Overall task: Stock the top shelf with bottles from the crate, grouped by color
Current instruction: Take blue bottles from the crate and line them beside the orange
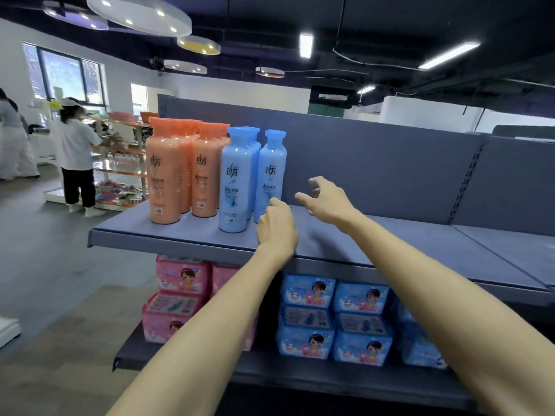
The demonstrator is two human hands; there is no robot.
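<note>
Shop top shelf [345,244]: orange bottles [168,172] beside blue bottles [235,181]. Left hand [277,226], fingers curled, touches the rightmost blue bottle [271,166]; grip unclear. Right hand [329,199] spread, empty.

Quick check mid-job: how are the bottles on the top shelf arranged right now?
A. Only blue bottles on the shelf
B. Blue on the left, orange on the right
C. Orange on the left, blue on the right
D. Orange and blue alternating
C: the orange bottles stand in a cluster at the left end of the top shelf, and the blue bottles stand together just to their right, with no mixing.
</note>
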